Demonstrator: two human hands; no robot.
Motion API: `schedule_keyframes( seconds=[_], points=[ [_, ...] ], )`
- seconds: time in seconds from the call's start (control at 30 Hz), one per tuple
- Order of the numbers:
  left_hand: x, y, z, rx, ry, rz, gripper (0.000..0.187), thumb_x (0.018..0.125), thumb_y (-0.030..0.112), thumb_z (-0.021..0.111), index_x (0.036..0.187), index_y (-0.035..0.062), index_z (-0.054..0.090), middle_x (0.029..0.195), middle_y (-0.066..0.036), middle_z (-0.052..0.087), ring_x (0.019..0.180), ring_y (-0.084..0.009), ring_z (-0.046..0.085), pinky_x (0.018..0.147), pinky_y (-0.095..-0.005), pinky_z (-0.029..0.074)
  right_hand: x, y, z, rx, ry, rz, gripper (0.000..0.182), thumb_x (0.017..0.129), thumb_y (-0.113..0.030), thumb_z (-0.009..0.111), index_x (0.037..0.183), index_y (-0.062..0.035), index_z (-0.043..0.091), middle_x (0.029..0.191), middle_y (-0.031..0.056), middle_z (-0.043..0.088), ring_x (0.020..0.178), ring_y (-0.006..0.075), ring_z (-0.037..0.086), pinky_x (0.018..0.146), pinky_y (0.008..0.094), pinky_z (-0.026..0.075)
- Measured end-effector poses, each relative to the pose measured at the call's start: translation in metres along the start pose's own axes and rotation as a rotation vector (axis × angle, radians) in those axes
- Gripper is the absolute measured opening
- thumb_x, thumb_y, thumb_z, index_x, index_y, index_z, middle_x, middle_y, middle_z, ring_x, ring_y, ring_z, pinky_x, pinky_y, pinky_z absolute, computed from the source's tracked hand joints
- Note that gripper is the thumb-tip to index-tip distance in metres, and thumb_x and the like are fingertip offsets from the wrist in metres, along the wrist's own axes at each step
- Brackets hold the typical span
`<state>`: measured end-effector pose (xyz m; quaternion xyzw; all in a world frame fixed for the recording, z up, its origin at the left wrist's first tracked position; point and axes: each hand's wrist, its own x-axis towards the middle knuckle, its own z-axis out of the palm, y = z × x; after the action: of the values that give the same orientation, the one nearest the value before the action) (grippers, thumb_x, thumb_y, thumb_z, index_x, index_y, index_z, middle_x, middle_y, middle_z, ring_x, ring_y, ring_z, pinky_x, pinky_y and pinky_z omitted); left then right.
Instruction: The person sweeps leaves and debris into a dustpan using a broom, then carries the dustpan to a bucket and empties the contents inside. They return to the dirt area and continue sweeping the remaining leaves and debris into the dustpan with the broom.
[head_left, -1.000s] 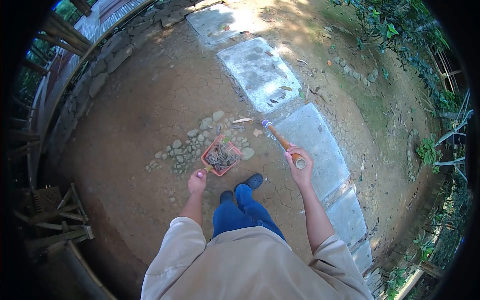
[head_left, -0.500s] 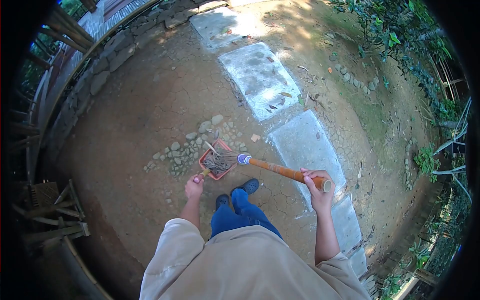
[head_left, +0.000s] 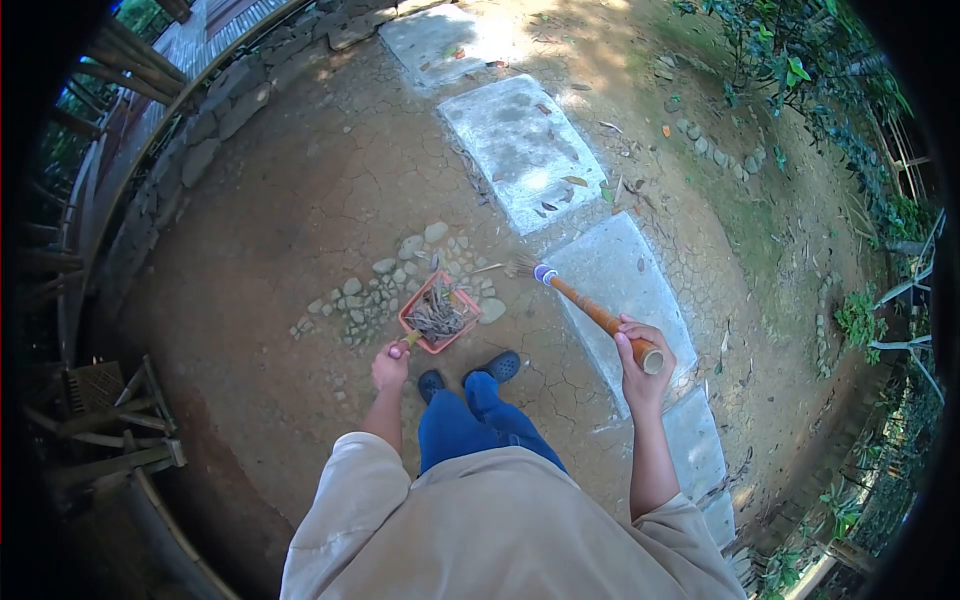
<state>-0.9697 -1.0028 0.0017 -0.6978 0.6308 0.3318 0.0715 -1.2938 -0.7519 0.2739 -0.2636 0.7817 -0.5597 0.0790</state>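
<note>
My left hand is closed round the short handle of a red dustpan. Dry leaves and twigs fill the pan, which rests on the ground beside small stones. In my right hand is the thick bamboo handle of a broom. The broom's bristles point left, apart from the dustpan and near the edge of a pale slab. A thin stick lies between bristles and pan.
Pale stepping slabs run from top centre to lower right. Rounded stones are set in the cracked soil. Wooden structures stand at the lower left, a stone border at the upper left, leafy bushes at the upper right.
The broom's bristles have moved out of the dustpan, to the right and up towards the slabs. My right hand has shifted slightly; my left hand still holds the dustpan in about the same place.
</note>
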Motion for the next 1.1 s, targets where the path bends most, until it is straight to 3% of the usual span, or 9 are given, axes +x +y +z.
schedule_keyframes(
  seconds=[0.13, 0.23, 0.43, 0.87, 1.1],
  points=[
    [-0.004, 0.0, -0.004, 0.01, -0.008, 0.023, 0.047, 0.078, 0.031, 0.08, 0.124, 0.0288, 0.067, 0.116, -0.009, 0.07, 0.108, -0.0313, 0.066, 0.094, -0.0431, 0.052, -0.019, 0.024, 0.024, -0.119, -0.081, -0.108, 0.017, 0.079, 0.004, 0.078, 0.087, -0.0014, 0.064, 0.089, 0.0107, 0.07, 0.103, 0.0287, 0.07, 0.092, 0.0381, 0.054],
    [-0.009, 0.003, -0.011, 0.007, -0.028, 0.038, 0.045, 0.079, 0.028, 0.079, 0.122, 0.0241, 0.069, 0.117, -0.008, 0.07, 0.11, -0.0282, 0.066, 0.095, -0.0406, 0.051, -0.039, 0.033, 0.038, -0.123, -0.129, -0.064, 0.019, 0.077, 0.003, 0.08, 0.086, -0.0021, 0.065, 0.089, 0.0104, 0.071, 0.103, 0.0288, 0.07, 0.089, 0.0381, 0.055],
    [0.005, -0.014, -0.007, -0.003, -0.044, 0.081, 0.047, 0.078, 0.031, 0.079, 0.124, 0.03, 0.067, 0.115, -0.008, 0.07, 0.108, -0.0304, 0.066, 0.093, -0.043, 0.052, -0.069, 0.005, 0.042, 0.032, -0.227, 0.058, 0.017, 0.078, 0.003, 0.079, 0.086, -0.0017, 0.065, 0.089, 0.0092, 0.071, 0.104, 0.0272, 0.07, 0.089, 0.0371, 0.054],
    [-0.011, -0.014, -0.033, 0.071, -0.077, 0.158, 0.043, 0.08, 0.035, 0.076, 0.122, 0.0329, 0.067, 0.113, -0.008, 0.071, 0.107, -0.0317, 0.066, 0.092, -0.0449, 0.053, -0.107, -0.062, 0.005, 0.174, 0.179, 0.126, 0.021, 0.081, 0.011, 0.072, 0.094, 0.0003, 0.059, 0.099, 0.0121, 0.068, 0.106, 0.0267, 0.066, 0.102, 0.0435, 0.051],
    [-0.012, -0.018, -0.036, 0.092, -0.105, 0.175, 0.045, 0.079, 0.036, 0.077, 0.123, 0.0336, 0.067, 0.113, -0.009, 0.071, 0.107, -0.0322, 0.067, 0.092, -0.0454, 0.052, -0.115, -0.057, 0.01, -0.068, 0.242, 0.119, 0.027, 0.08, 0.007, 0.075, 0.099, -0.0025, 0.059, 0.107, 0.0141, 0.068, 0.114, 0.0271, 0.064, 0.099, 0.0406, 0.051]
  ],
)
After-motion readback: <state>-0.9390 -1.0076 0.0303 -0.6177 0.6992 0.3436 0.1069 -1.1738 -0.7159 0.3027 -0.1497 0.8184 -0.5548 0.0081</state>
